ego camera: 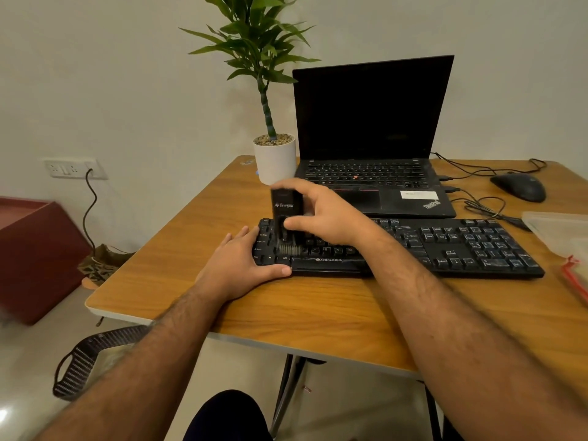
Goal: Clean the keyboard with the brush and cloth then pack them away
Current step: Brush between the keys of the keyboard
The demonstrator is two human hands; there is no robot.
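Black keyboard (413, 246) sits across the middle of the wooden worktop (318, 307), parallel to the near edge, just in front of the open laptop (372, 138). Right hand (321, 214) grips the black brush (286, 218) upright, fingers (296, 222) and thumb curled round the body, bristles down on the keys at the keyboard's left end, near the bottom rows. Brush is blurred, so I read this as mid-stroke brushing. Left hand (245, 262) lies flat with straight fingers over the keyboard's left end, thumb along the front edge, bracing it; it grasps nothing.

Cloth: can't identify it for sure. Clear plastic bag (560, 237) at the right edge of the worktop, with something red-edged (572, 275) nearer the front; could be the packing pouch, can't tell.

Judgement: early in the job. Brushing looks to be at the left end only; wipe and pack-away not yet done.

Risks from here:
- Left hand covers the leftmost keys, so that patch gets skipped unless the brace moves.
- Keyboard slides toward the laptop if the brace lifts while the brush pushes away.
- Too much downward pressure with the brush upright could pop a keycap or just pack debris between keys.
- Debris flicked away from the near edge lands on the laptop's keys, which are touching-close.
- Cables (483, 208) trail near the keyboard's far right corner; a shifted keyboard could snag them and tug the mouse (518, 187).
- Plant pot (275, 159) stands near the raised brush top; a wide stroke could knock it.
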